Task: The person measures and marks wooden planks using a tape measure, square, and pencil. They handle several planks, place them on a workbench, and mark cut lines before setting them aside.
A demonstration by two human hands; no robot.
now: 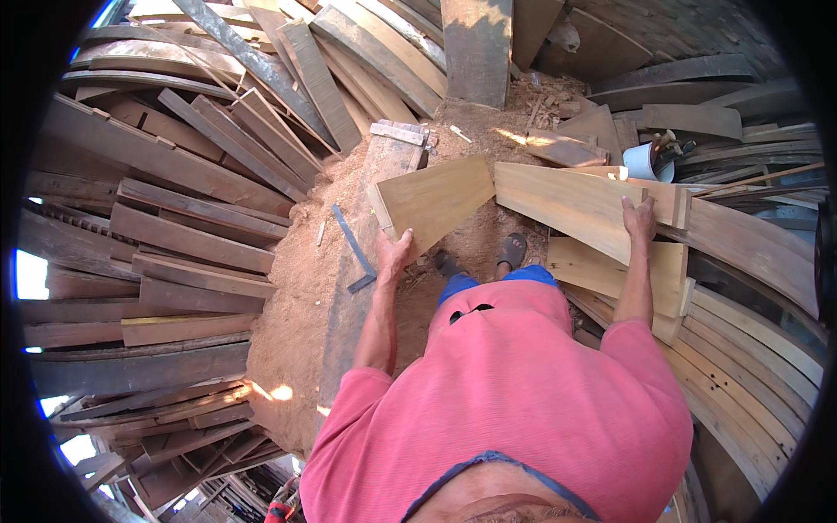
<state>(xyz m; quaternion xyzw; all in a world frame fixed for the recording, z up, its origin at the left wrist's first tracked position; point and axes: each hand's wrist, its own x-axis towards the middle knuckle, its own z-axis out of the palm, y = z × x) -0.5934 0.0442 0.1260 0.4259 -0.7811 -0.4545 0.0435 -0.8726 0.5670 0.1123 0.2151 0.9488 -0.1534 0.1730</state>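
My left hand is closed on the near left corner of a pale wooden board, the thumb lying over its face. A narrow strip runs along that board's left end. Out to the right, my right hand grips a second pale wooden board near its right end. The two boards come close together at their inner ends, in front of my feet; whether they touch I cannot tell. Left of my left hand, a carpenter's square with a dark blade lies on a sawdust-covered plank.
Planks are stacked densely on the left, with more boards leaning at the back. More pale boards lie beneath my right hand. A white bucket with tools stands at the right. Sawdust covers the ground.
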